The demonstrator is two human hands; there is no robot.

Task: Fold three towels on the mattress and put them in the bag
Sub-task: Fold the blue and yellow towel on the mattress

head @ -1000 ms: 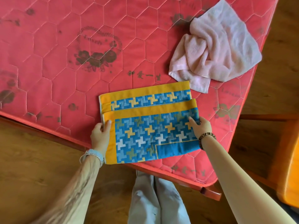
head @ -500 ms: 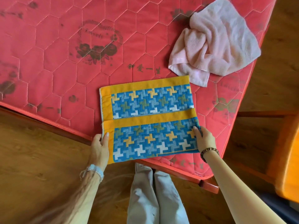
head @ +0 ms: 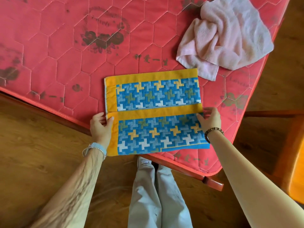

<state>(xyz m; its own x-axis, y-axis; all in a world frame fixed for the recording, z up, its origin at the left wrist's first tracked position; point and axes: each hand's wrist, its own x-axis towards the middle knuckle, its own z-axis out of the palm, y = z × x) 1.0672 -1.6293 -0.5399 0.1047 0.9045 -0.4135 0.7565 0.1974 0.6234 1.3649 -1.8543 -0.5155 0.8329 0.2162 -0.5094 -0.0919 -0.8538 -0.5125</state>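
Note:
A yellow-bordered towel with a blue pinwheel pattern lies partly folded near the corner of the red quilted mattress. Its near half overlaps the far half along a yellow band. My left hand pinches the left end of that folded edge, thumb on top. My right hand pinches the right end the same way. A crumpled pale pink towel lies unfolded behind the patterned one, to the right. No third towel and no bag are in view.
The mattress corner ends just right of the patterned towel, over a red wooden bed frame. The wooden floor lies below. My legs in light trousers stand at the edge. An orange piece of furniture is at the far right.
Both hands have drawn the top layer's far edge toward me, so more of the far half shows. The hands grip the ends of that edge throughout. The pink towel has not moved.

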